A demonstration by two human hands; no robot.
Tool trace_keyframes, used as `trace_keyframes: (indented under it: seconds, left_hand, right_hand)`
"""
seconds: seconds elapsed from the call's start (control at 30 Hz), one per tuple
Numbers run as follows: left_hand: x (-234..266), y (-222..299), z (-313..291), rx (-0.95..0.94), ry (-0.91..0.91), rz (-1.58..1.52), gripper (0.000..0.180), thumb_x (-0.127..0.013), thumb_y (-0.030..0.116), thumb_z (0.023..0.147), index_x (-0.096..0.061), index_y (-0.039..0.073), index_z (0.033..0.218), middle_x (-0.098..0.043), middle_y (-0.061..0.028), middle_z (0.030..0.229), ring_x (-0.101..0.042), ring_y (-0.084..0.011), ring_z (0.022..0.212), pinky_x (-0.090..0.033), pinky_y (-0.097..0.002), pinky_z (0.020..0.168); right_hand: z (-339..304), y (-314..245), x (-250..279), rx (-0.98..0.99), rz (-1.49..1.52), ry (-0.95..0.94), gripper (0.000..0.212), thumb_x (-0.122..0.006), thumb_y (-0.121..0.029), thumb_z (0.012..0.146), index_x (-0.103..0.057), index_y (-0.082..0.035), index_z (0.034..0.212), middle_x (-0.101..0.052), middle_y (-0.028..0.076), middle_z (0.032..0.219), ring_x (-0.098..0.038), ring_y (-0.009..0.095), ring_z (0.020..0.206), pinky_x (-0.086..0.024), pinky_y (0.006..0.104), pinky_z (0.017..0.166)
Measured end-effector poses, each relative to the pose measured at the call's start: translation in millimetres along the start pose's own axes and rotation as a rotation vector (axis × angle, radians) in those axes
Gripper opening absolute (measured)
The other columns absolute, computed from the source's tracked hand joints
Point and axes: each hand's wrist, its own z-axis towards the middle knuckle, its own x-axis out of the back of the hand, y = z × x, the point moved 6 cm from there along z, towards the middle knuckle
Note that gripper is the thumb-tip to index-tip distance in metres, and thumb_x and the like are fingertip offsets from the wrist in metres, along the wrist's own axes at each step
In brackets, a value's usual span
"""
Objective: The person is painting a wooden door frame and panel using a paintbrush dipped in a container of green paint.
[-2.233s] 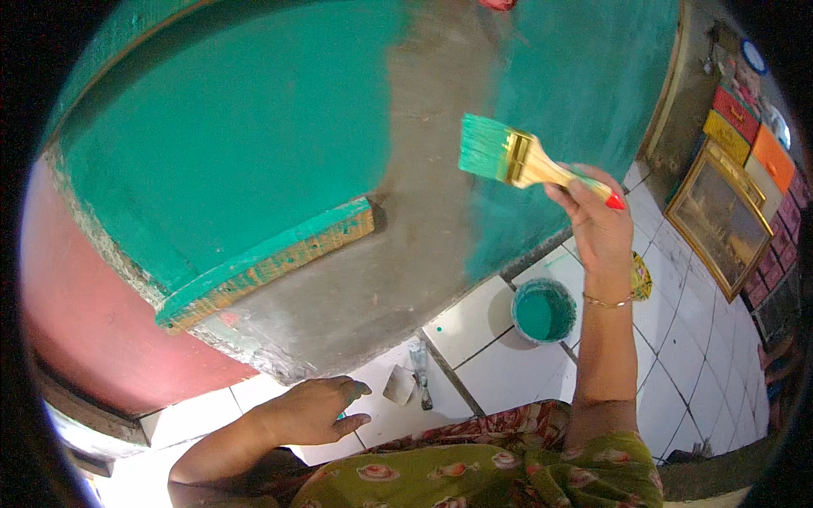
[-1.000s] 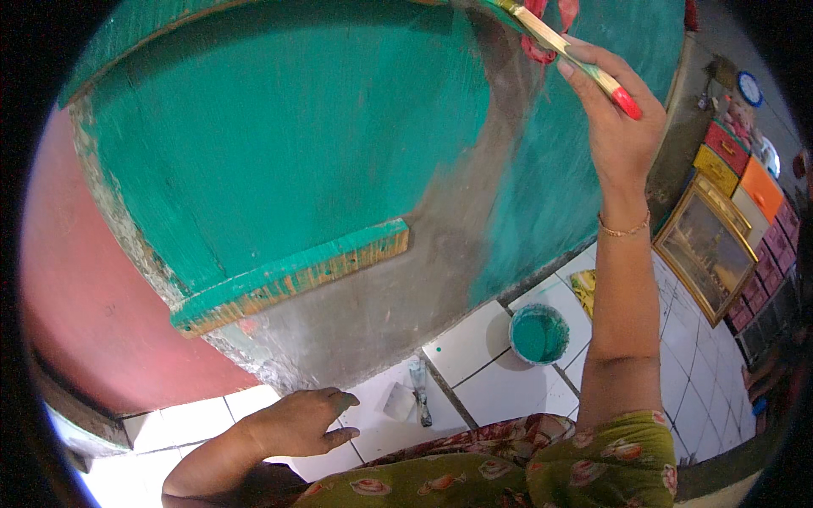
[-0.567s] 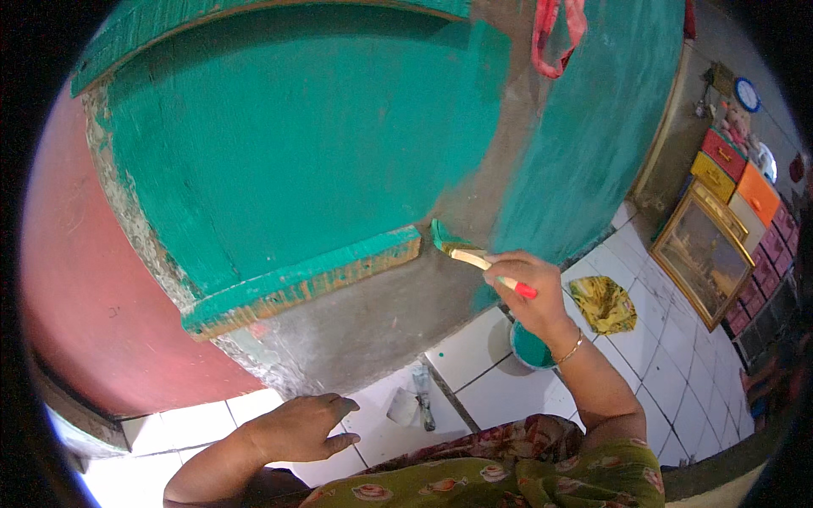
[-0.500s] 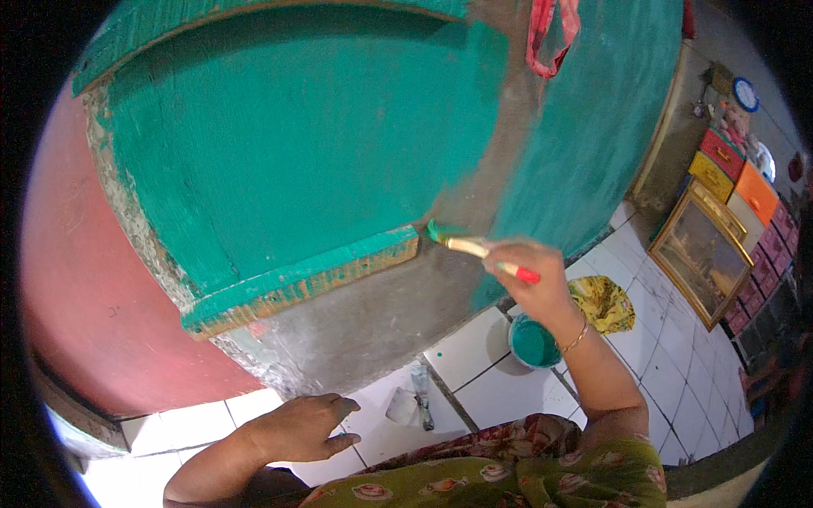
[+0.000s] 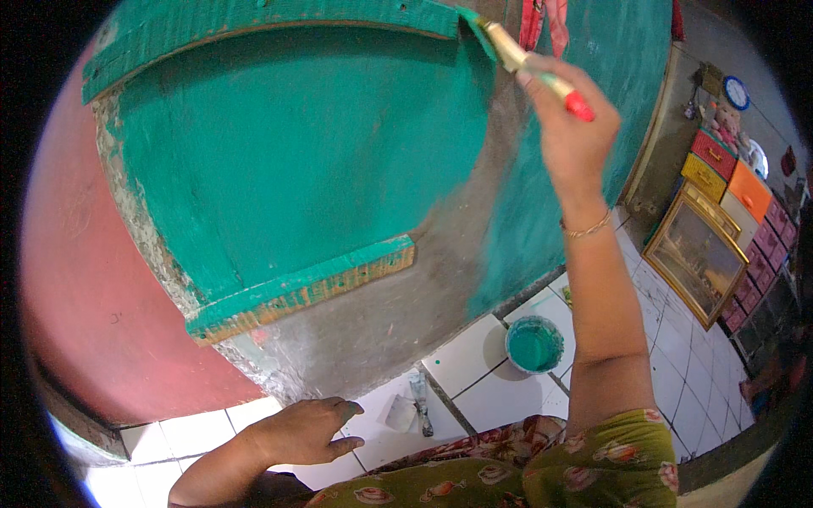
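Note:
My right hand (image 5: 580, 127) grips a paintbrush (image 5: 512, 52) with a pale handle and a red end. Its bristles carry green paint and meet the wall beside the right end of the upper wooden strip (image 5: 279, 19). Green paint covers most of the wall panel (image 5: 313, 144) below that strip, while a grey unpainted band (image 5: 474, 203) runs down its right side. Low over the floor, my left hand (image 5: 309, 430) holds nothing, with its thumb apart from the fingers. A tub of green paint (image 5: 535, 345) stands on the tiles near my right forearm.
A lower wooden ledge (image 5: 305, 288) juts from the wall. Red cloth (image 5: 555, 25) hangs beside the brush. A crumpled tube (image 5: 421, 406) lies on the tiles. At the right, a framed picture (image 5: 699, 254) leans against coloured drawers (image 5: 749, 190). A pink wall section (image 5: 110, 296) lies left.
My right hand has carried the paintbrush up from the lower ledge's right end to the upper strip's right end. My left hand has stayed nearly in place.

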Motion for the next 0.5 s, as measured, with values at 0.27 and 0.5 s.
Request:
trace_keyframes:
  seconds: [0.27, 0.5]
  left_hand:
    - [6, -3, -14, 0.018, 0.035, -0.040, 0.055, -0.057, 0.037, 0.097, -0.051, -0.008, 0.128, -0.060, -0.0264, 0.116, -0.060, -0.0419, 0.108, -0.049, -0.0476, 0.093]
    - [-1, 0, -9, -0.006, 0.005, -0.019, 0.055, -0.057, 0.036, 0.097, -0.051, -0.009, 0.128, -0.060, -0.0272, 0.117, -0.060, -0.0419, 0.108, -0.048, -0.0473, 0.095]
  right_hand:
    - [-93, -36, 11, -0.182, 0.002, -0.513, 0.017, -0.074, 0.001, 0.078, -0.071, -0.002, 0.094, -0.071, 0.015, 0.095, -0.069, 0.027, 0.090, -0.053, 0.0352, 0.080]
    - [-20, -28, 35, -0.407, 0.210, 0.097, 0.012, -0.075, -0.002, 0.083, -0.072, 0.000, 0.094, -0.072, 0.008, 0.090, -0.068, 0.014, 0.081, -0.055, 0.0267, 0.074]
